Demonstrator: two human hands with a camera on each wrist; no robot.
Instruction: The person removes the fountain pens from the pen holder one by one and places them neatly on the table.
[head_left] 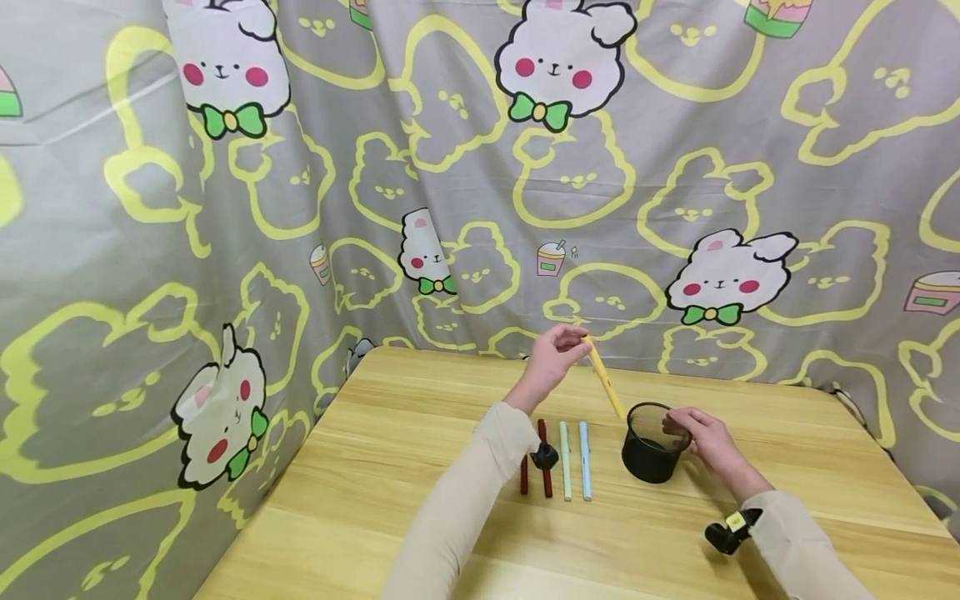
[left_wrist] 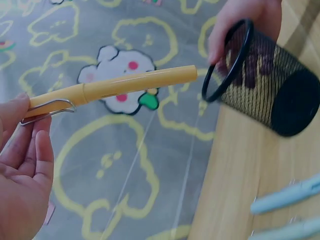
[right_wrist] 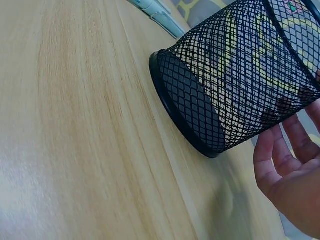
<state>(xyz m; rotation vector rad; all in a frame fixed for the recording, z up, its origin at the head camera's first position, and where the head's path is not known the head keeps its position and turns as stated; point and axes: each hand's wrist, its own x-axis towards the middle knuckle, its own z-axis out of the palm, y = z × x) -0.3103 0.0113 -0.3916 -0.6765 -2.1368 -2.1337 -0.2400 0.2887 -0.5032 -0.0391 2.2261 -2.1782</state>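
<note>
My left hand (head_left: 555, 360) pinches a yellow pen (head_left: 604, 377) near its clip end, between thumb and fingers. The pen slants down to the right, its free end close to the rim of a black mesh pen holder (head_left: 651, 463). My right hand (head_left: 708, 442) grips that holder at its right side, near the rim. In the left wrist view, fingers show through the mesh, and the yellow pen (left_wrist: 140, 82) points toward the holder's mouth. The right wrist view shows the holder's solid base (right_wrist: 187, 102) and my fingers against its side.
Left of the holder, a light blue pen (head_left: 585, 462), a light green pen (head_left: 565, 462) and two dark red pens (head_left: 546, 483) lie side by side on the wooden table (head_left: 360, 483). The left wrist camera (head_left: 545, 455) partly covers the dark red ones. A patterned curtain (head_left: 465, 167) hangs behind.
</note>
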